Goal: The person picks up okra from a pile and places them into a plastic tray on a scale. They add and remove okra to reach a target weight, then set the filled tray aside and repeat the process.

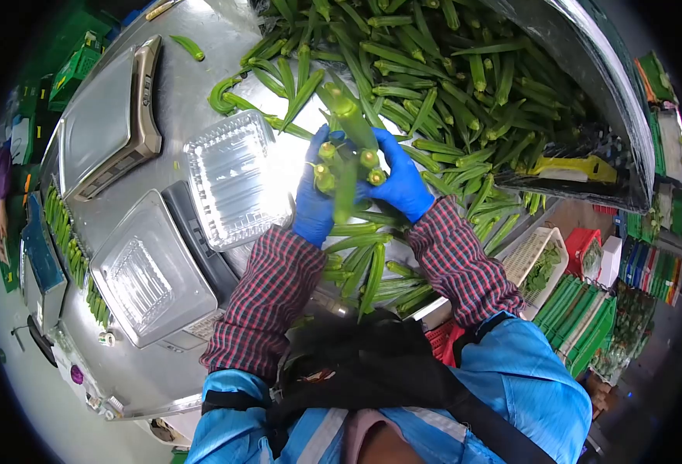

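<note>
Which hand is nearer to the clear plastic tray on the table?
Left. The left hand is just beside the clear plastic tray, at its edge; the right hand is farther, on the other side of the okra bunch both hold.

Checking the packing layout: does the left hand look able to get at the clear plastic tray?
Probably yes: the clear plastic tray lies just beside the blue-gloved left hand, nothing between them, though that hand already grips a bunch of green okra pods.
</note>
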Available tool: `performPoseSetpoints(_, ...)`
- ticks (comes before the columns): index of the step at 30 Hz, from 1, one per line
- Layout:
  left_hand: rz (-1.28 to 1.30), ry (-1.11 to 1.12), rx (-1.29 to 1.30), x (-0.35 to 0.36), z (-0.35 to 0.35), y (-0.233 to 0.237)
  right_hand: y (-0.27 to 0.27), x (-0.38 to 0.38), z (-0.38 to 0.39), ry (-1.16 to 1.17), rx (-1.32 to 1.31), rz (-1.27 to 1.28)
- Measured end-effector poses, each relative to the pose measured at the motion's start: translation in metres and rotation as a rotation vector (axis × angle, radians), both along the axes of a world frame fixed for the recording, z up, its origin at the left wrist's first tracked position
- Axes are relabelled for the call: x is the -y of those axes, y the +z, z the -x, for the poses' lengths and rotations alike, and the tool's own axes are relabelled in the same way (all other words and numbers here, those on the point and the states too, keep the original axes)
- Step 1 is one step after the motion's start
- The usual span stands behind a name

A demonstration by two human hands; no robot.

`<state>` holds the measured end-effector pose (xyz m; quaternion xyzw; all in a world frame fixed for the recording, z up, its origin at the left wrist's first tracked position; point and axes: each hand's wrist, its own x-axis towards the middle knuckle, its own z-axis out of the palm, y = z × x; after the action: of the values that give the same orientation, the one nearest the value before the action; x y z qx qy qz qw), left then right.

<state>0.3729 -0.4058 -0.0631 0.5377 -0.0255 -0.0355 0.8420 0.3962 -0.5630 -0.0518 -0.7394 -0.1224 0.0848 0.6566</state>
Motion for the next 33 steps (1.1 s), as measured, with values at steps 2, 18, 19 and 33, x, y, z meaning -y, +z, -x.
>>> performPoseSetpoints(2,-0.034,0.015,0.081,-0.003,0.004,-0.006,-0.025,0.007,0.001,0.013,-0.100,0.083)
performPoseSetpoints(18,0.089,-0.020,0.100,0.013,0.008,-0.003,-0.013,-0.012,0.012,-0.011,0.025,-0.126)
performPoseSetpoints(19,0.123,0.003,0.034,0.016,0.007,0.004,-0.013,-0.013,0.010,-0.017,-0.005,-0.089)
performPoseSetpoints(33,0.407,0.630,0.044,-0.195,0.114,0.142,0.148,-0.271,0.033,0.663,0.010,0.109)
